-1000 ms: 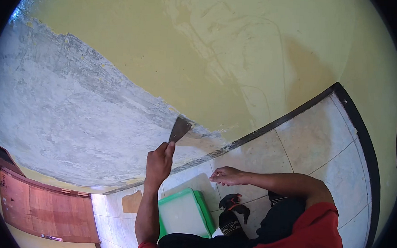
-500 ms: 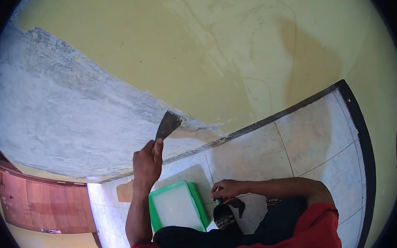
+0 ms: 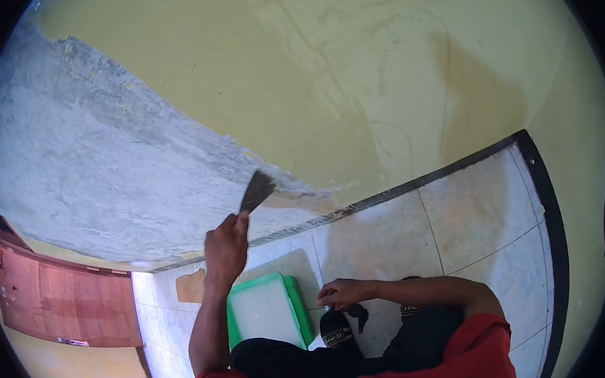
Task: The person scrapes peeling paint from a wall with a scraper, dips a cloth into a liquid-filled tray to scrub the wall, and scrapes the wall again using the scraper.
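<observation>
My left hand [image 3: 227, 243] is closed around the handle of a putty knife [image 3: 258, 190]. The knife's dark, wide blade points up at the wall, close to the border between yellow paint [image 3: 305, 147] and the grey-white patch [image 3: 144, 172]. Whether the edge touches the wall is unclear. My right hand [image 3: 343, 293] hangs low over the floor by my foot, fingers curled. Its fingertips are small and partly hidden, so I cannot make out what they hold. Between my arms lies a green plastic tray [image 3: 298, 306] with a flat white inside.
Pale floor tiles [image 3: 390, 236] meet the wall along a dark skirting strip [image 3: 435, 172]. A black-socked foot [image 3: 336, 330] is below my right hand. A brown flat piece [image 3: 190, 286] lies on the floor. At lower left is a reddish wooden door [image 3: 67, 299].
The view has shifted slightly. My left hand and the putty knife stay at almost the same spot on the wall, the blade tilting a little. My right hand has moved slightly down and left.
</observation>
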Motion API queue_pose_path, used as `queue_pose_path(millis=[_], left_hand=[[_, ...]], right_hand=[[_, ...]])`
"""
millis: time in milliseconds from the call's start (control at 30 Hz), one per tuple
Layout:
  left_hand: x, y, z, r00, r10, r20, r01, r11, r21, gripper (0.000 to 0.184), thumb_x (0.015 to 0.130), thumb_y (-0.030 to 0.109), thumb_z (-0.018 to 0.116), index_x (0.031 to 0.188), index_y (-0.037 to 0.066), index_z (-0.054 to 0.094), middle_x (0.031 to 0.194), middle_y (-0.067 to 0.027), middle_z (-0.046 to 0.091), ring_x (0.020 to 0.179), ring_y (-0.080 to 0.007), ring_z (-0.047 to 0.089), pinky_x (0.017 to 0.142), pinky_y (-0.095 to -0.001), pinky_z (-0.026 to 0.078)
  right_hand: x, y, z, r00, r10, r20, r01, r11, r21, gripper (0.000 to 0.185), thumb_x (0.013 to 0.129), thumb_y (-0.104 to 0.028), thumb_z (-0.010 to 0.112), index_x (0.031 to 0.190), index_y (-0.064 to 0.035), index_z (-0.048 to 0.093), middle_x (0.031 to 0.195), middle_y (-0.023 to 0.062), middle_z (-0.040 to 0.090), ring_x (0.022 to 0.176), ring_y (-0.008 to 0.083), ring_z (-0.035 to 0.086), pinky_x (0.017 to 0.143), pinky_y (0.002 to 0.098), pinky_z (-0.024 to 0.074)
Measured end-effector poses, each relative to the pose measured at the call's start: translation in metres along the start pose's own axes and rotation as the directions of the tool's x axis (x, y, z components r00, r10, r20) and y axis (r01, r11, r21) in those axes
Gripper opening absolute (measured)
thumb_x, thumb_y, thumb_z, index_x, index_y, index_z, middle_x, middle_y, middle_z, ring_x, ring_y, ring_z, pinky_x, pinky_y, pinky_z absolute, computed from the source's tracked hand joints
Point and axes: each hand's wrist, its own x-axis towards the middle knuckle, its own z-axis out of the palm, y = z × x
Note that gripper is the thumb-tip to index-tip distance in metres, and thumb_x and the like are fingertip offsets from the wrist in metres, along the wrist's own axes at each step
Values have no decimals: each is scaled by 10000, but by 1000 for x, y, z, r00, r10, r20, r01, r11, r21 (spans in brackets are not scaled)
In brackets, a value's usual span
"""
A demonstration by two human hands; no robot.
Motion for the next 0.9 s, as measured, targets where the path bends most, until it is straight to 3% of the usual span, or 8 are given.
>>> queue_pose_path(millis=[67, 167, 333, 467, 600, 633, 767, 900], left_hand=[[-3, -6, 2, 999, -36, 37, 34, 999, 39, 398, 959, 342, 462, 759, 23, 590, 656, -252, 592, 656, -457, 588, 577, -528, 439], [4, 28, 14, 990, 136, -26, -134, 988, 78, 376, 958, 343, 460, 785, 35, 589, 651, -257, 594, 649, -476, 577, 583, -543, 451], [-4, 1, 10, 1000, 0, -12, 1, 999, 42, 373, 959, 324, 468, 760, 29, 581, 621, -249, 582, 622, -456, 582, 555, -527, 447], [1, 16, 35, 985, 134, -105, -123, 987, 104, 357, 958, 321, 469, 770, 38, 582, 624, -234, 593, 614, -452, 585, 550, -522, 455], [-5, 2, 35, 988, 79, -132, -66, 993, 102, 347, 954, 330, 470, 779, 49, 573, 638, -231, 602, 629, -450, 596, 554, -534, 460], [-5, -4, 27, 998, 23, -51, -20, 998, 58, 340, 952, 334, 470, 787, 55, 573, 645, -225, 609, 631, -446, 602, 553, -531, 462], [0, 21, 45, 987, 135, -90, -122, 983, 139, 325, 955, 332, 465, 812, 60, 571, 632, -213, 613, 635, -438, 609, 569, -527, 472], [-10, 1, 40, 995, 57, -86, -47, 993, 105, 313, 960, 313, 465, 787, 68, 553, 616, -205, 605, 604, -424, 606, 535, -515, 461]], right_hand=[[-3, 5, -2, 996, 83, 31, -82, 997, -7, 514, 866, -448, 620, 1185, -51, 552, 969, 39, 591, 802, 114, 578, 681, 257, 488], [-6, -3, 3, 990, 139, 14, -138, 989, -56, 520, 871, -458, 605, 1194, -54, 547, 954, 31, 582, 796, 110, 566, 682, 258, 487], [-15, -3, 4, 995, 90, 42, -89, 996, -28, 536, 850, -484, 614, 1168, -55, 561, 917, 31, 570, 775, 111, 552, 658, 262, 483], [-7, 6, 3, 986, 164, 44, -164, 986, -1, 510, 874, -455, 596, 1196, -62, 546, 940, 20, 570, 800, 98, 545, 671, 257, 480], [-10, 3, 9, 986, 146, 77, -146, 989, -13, 498, 874, -446, 601, 1193, -68, 548, 927, 16, 565, 798, 91, 541, 656, 252, 475], [-12, 4, 6, 988, 135, 72, -135, 991, 6, 491, 875, -442, 603, 1193, -73, 549, 922, 12, 563, 790, 86, 539, 651, 247, 472], [-8, 9, 0, 984, 177, 36, -179, 980, 82, 485, 878, -438, 603, 1196, -76, 548, 912, 8, 561, 768, 80, 538, 638, 233, 467], [-11, 7, 2, 990, 125, 63, -131, 986, 103, 492, 881, -445, 596, 1204, -77, 545, 915, 13, 563, 763, 88, 545, 648, 233, 474]])
